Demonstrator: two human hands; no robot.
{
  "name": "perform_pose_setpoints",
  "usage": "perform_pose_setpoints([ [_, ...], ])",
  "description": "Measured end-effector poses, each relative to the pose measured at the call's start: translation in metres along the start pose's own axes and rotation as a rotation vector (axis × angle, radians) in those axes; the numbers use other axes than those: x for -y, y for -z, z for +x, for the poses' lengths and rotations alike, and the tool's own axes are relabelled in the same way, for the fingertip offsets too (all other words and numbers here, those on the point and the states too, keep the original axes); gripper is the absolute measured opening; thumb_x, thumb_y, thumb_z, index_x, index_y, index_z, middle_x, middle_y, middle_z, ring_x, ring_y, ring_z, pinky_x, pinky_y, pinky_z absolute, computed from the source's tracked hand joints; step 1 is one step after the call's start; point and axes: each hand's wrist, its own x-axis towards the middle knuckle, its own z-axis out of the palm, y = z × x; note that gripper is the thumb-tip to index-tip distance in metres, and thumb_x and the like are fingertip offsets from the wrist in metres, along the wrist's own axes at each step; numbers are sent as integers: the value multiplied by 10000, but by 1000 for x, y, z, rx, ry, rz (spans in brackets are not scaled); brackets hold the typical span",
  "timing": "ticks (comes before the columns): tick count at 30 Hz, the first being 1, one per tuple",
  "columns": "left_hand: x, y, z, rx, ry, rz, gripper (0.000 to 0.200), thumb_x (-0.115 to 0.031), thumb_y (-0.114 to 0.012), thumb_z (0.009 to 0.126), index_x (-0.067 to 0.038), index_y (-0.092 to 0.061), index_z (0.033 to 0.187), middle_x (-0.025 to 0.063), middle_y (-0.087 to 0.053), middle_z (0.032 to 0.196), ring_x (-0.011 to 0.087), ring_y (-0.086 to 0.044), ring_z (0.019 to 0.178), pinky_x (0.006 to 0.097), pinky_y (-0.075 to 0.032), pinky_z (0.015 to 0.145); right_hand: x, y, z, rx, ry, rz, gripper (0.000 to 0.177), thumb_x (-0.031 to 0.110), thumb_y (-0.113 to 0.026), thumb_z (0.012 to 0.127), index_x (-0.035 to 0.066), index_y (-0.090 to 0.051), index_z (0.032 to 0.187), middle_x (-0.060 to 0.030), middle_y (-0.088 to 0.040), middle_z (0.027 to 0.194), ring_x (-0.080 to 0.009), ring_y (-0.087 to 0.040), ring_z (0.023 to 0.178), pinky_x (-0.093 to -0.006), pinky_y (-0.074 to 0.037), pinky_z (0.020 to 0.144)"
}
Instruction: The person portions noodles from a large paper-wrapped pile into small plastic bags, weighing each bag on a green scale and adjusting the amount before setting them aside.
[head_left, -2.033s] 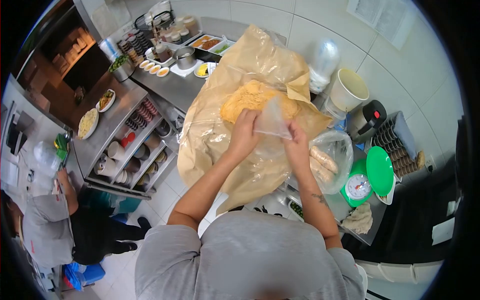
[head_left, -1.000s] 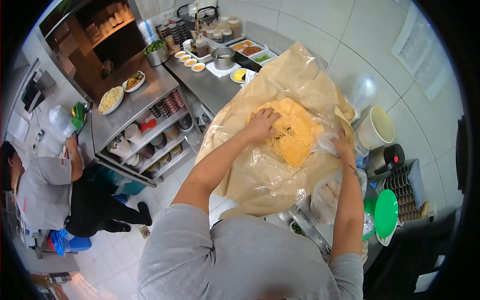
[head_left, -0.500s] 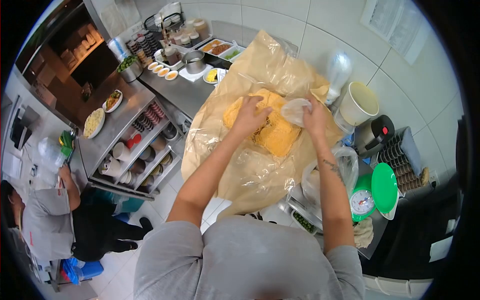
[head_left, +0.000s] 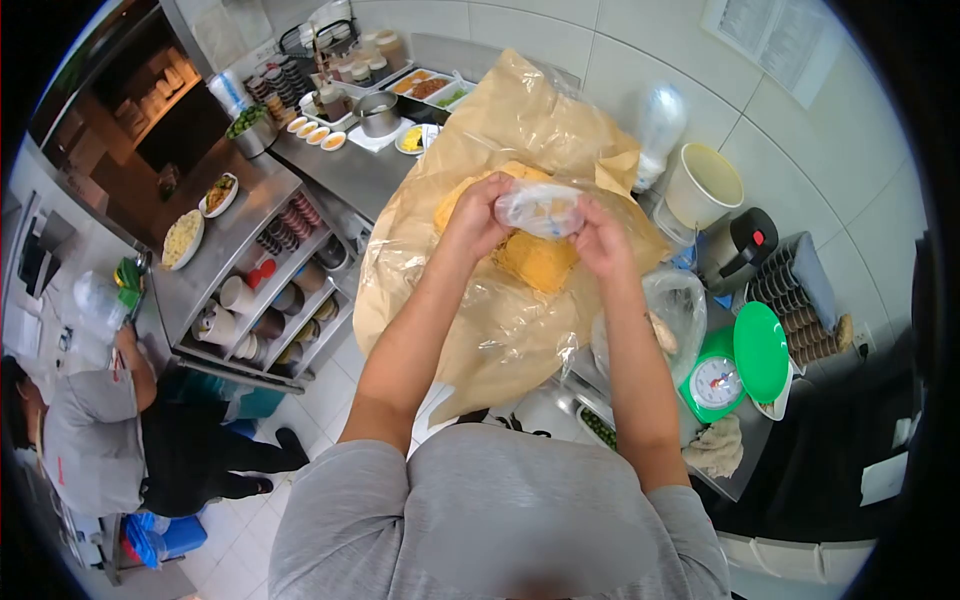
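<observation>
Orange-yellow noodles [head_left: 537, 263] lie on a large sheet of brown paper with clear plastic [head_left: 470, 345]. Above them, a small clear plastic bag [head_left: 540, 208] is stretched between my two hands. My left hand [head_left: 484, 212] grips the bag's left end, with its fingers closed. At the right end, my right hand [head_left: 602, 236] pinches the plastic. The bag hides part of the noodles.
A green scale [head_left: 716, 382], a black kettle [head_left: 738, 250] and a white bucket [head_left: 705, 188] stand at the right. Sauce dishes [head_left: 333, 141] and a metal pot [head_left: 378, 114] are at the back left. A co-worker [head_left: 95, 430] stands far left.
My left hand has risen off the noodles and taken hold of the bag. My right hand has shifted left with the bag, which is now spread between both hands.
</observation>
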Motion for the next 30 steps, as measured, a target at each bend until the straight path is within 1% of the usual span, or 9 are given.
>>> perform_pose_setpoints([
  [3, 6, 4, 2, 61, 27, 141, 88, -152, -509, 872, -66, -521, 863, 20, -546, 825, 145, -551, 764, 286, -458, 705, 36, -29, -21, -41, -44, 139, 227, 165, -530, 877, 23, -505, 1053, -22, -550, 910, -153, -544, 789, -306, -448, 784],
  [6, 15, -5, 6, -13, 35, 376, 172, -213, -574, 836, -73, -533, 927, 51, -553, 849, 191, -551, 813, 306, -453, 741, 51, -14, -19, -43, 326, -144, 268, 231, -520, 893, 31, -515, 1071, -49, -593, 926, -160, -566, 821, -317, -461, 776],
  [9, 53, 27, 13, 364, -364, 1692, 282, -249, -638, 773, -94, -541, 987, 96, -557, 874, 257, -535, 887, 365, -441, 777, 62, -10, -27, -255, 417, -387, 205, 190, -539, 865, 13, -568, 965, -24, -590, 839, -166, -567, 757, -284, -450, 693],
  [10, 71, 29, 0, 246, -349, 1978, 380, -255, -663, 716, -112, -534, 1044, 150, -544, 964, 344, -504, 945, 460, -419, 795, 63, -2, -26, -223, 435, -634, 207, 191, -547, 851, 17, -580, 958, -33, -600, 818, -159, -570, 753, -277, -446, 683],
  [15, 99, 38, 3, 181, -325, 2102, 345, -164, -606, 726, -80, -525, 1051, 158, -522, 1001, 352, -496, 952, 444, -412, 803, 25, 51, 8, 57, 185, -1442, 253, 210, -569, 784, 55, -620, 977, -97, -644, 788, -197, -611, 784, -299, -459, 708],
  [21, 109, 42, -27, 197, -487, 2081, 318, -121, -598, 721, -57, -540, 1026, 149, -520, 995, 330, -498, 948, 449, -397, 815, -34, 39, 40, -45, 362, -1918, 333, 261, -616, 766, 18, -597, 994, -191, -629, 927, -328, -606, 868, -404, -472, 741],
  [23, 100, 49, -33, 149, -491, 1985, 316, -127, -608, 731, -50, -543, 1031, 150, -525, 991, 321, -507, 947, 451, -396, 823, -33, 27, 52, -128, 255, -2046, 362, 287, -617, 767, 33, -585, 1022, -200, -624, 929, -360, -587, 900, -431, -465, 768],
  [28, 54, 50, -23, -158, -355, 1592, 363, -139, -610, 766, -18, -533, 1099, 181, -541, 1003, 323, -528, 969, 409, -424, 829, 15, -26, 43, -114, 564, -1766, 278, 243, -605, 754, 59, -613, 963, -207, -624, 919, -358, -595, 876, -421, -460, 770],
  [30, 35, 47, -4, -290, -470, 1474, 394, -153, -618, 770, -1, -526, 1121, 205, -544, 1040, 332, -535, 968, 371, -436, 848, 35, -34, 54, -14, 632, -1705, 289, 242, -619, 739, 61, -625, 963, -193, -633, 891, -329, -608, 852, -398, -462, 750],
])
